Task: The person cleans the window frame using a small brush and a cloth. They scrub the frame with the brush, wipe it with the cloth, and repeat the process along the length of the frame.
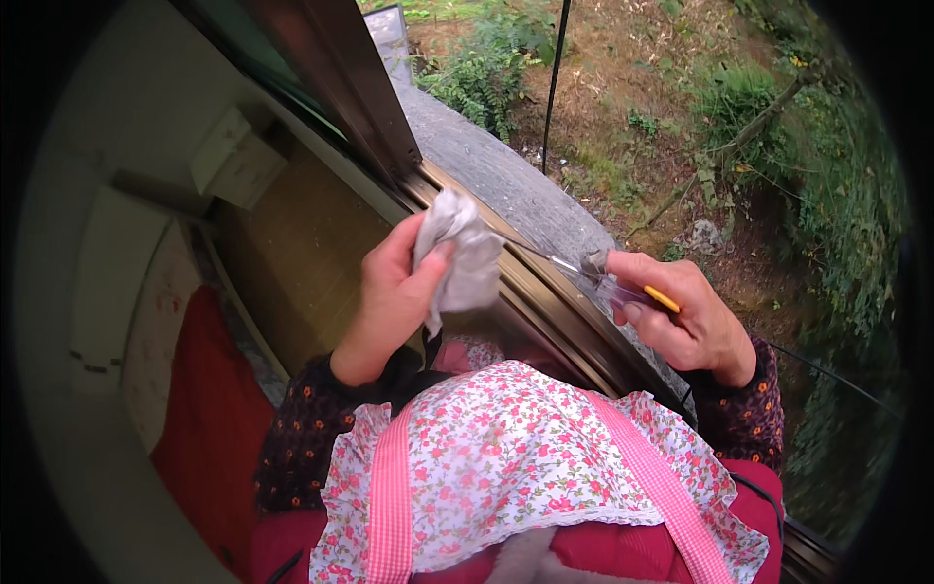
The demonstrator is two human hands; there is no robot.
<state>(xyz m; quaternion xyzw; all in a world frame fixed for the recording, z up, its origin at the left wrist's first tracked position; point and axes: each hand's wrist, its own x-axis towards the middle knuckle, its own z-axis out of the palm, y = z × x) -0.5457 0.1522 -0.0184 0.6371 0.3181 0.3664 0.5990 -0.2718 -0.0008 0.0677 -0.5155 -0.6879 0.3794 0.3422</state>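
Note:
My left hand (392, 292) grips a crumpled pale grey cloth (469, 268) between thumb and fingers, above the bronze window track (553, 310). Closed around a screwdriver (623, 290) with a clear handle and a yellow end is my right hand (689, 310). Its thin metal shaft points left toward the cloth, and the tip is hidden at or behind the cloth's edge. A small dark grey bit (593, 261) shows by the right index fingertip; I cannot tell what it is.
A brown-framed window sash (336, 83) stands at the upper left. Outside lies a grey concrete ledge (486, 146), with a sloping bank of plants beyond and a black cable (556, 88) hanging down. Indoors at left are a wooden floor (302, 243) and a red cover (209, 419).

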